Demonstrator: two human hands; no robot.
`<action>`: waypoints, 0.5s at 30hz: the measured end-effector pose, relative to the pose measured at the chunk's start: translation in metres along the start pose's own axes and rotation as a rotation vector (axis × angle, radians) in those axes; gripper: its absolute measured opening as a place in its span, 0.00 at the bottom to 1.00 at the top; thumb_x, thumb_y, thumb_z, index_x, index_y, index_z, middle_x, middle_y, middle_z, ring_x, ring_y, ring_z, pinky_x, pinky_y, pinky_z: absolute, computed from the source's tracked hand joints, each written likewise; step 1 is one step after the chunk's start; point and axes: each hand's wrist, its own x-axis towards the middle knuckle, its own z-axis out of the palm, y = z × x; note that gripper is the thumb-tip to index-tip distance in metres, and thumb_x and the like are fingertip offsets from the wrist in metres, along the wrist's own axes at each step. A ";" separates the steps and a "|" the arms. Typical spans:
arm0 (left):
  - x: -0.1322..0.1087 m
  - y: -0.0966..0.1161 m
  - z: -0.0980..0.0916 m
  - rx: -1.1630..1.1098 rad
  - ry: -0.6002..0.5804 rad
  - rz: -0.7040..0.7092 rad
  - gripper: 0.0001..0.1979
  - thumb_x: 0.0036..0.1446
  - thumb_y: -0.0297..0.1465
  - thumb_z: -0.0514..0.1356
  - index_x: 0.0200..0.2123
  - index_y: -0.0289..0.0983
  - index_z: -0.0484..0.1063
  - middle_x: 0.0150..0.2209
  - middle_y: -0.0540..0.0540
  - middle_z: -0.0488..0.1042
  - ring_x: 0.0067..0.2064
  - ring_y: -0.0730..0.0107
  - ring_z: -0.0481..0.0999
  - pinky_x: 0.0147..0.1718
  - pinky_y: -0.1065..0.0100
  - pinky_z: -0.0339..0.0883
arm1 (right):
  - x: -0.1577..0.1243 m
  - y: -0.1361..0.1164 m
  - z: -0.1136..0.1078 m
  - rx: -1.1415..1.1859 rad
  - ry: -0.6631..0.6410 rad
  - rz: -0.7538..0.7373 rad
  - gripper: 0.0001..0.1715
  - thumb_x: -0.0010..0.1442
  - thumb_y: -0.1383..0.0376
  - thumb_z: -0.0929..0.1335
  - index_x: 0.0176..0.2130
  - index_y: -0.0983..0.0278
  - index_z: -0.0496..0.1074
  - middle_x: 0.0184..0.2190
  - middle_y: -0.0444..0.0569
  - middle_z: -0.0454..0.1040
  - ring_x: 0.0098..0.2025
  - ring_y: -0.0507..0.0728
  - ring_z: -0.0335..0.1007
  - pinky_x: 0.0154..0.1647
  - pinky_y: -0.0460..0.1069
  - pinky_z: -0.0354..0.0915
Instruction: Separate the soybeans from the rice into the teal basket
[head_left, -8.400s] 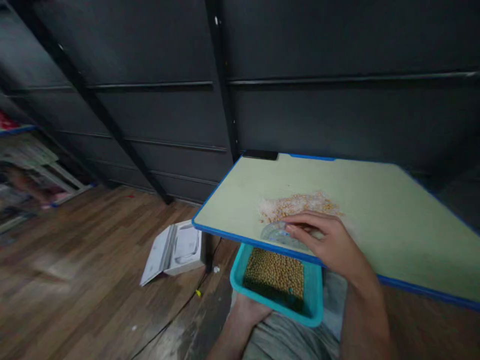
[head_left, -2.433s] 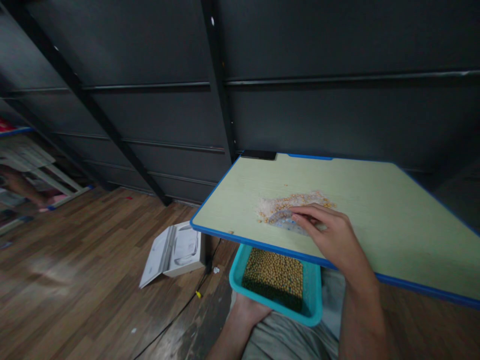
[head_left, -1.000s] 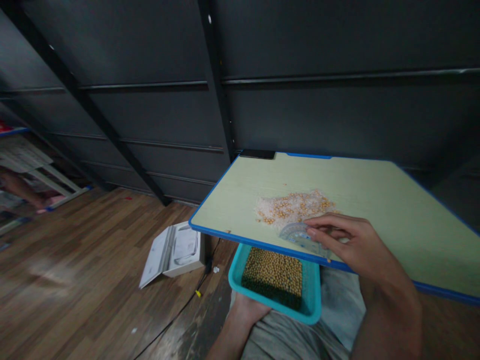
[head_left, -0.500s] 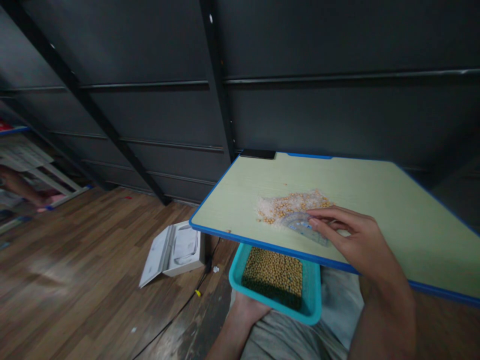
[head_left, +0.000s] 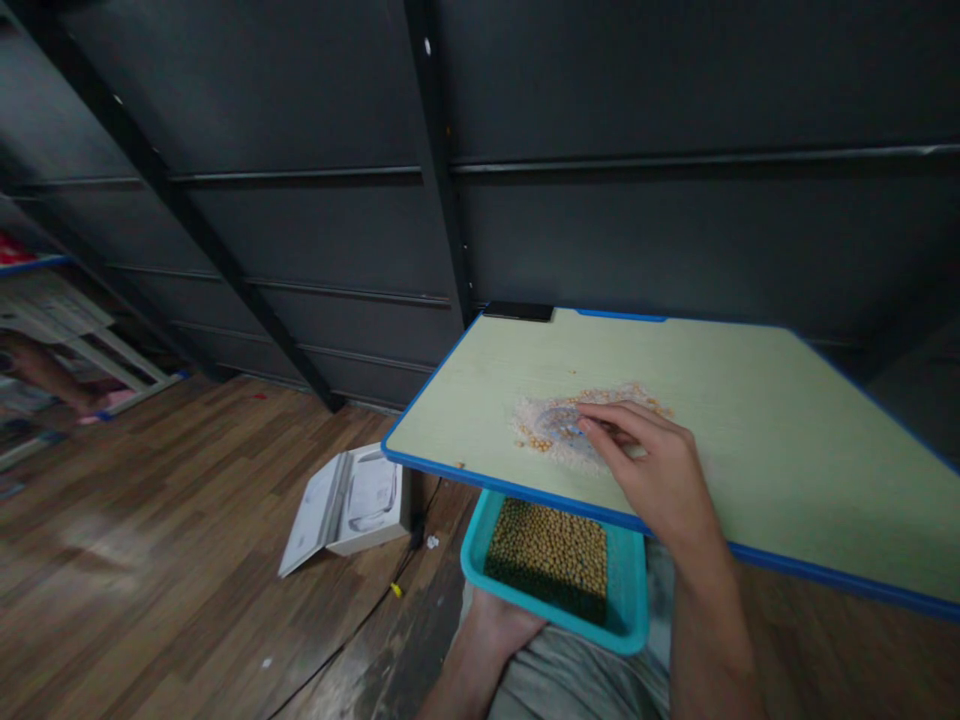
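Observation:
A pile of yellow beans mixed with white grains (head_left: 540, 436) lies on a pale green table with a blue rim (head_left: 787, 440). My right hand (head_left: 652, 470) rests on the pile, fingers pinched on a clear plastic protractor (head_left: 561, 424) that lies flat in the beans. Below the table's near edge sits a teal tray (head_left: 626, 620) full of yellow beans (head_left: 551, 545). My left hand (head_left: 487, 625) reaches under the tray's near side; its fingers are hidden.
A white open box (head_left: 349, 500) lies on the wooden floor (head_left: 172, 560) left of the table, with a thin cable (head_left: 360, 620) beside it. A dark panelled wall (head_left: 637, 210) stands behind. A black flat object (head_left: 519, 311) sits at the table's far corner.
My right hand has moved the protractor from the table's near edge back up and left into the pile. The tray and my left hand have not moved.

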 end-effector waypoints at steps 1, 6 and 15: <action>0.000 0.000 -0.003 -0.008 0.019 0.008 0.18 0.62 0.39 0.51 0.51 0.43 0.73 0.54 0.45 0.77 0.62 0.54 0.66 0.61 0.47 0.55 | 0.001 -0.001 0.003 0.003 0.007 -0.001 0.10 0.63 0.69 0.68 0.43 0.61 0.78 0.42 0.46 0.80 0.41 0.54 0.75 0.42 0.50 0.70; -0.003 0.013 0.000 -0.049 0.129 0.038 0.22 0.62 0.41 0.50 0.50 0.37 0.74 0.51 0.40 0.79 0.59 0.53 0.69 0.61 0.47 0.55 | 0.005 -0.006 0.016 0.020 0.038 -0.012 0.11 0.63 0.69 0.67 0.43 0.62 0.78 0.41 0.47 0.80 0.42 0.54 0.74 0.44 0.51 0.69; -0.027 0.046 0.005 0.003 0.172 0.158 0.16 0.61 0.34 0.52 0.45 0.37 0.77 0.47 0.41 0.81 0.55 0.54 0.74 0.61 0.48 0.57 | 0.012 -0.004 0.034 0.001 0.009 0.026 0.11 0.62 0.68 0.67 0.44 0.61 0.78 0.42 0.48 0.79 0.41 0.56 0.75 0.42 0.52 0.70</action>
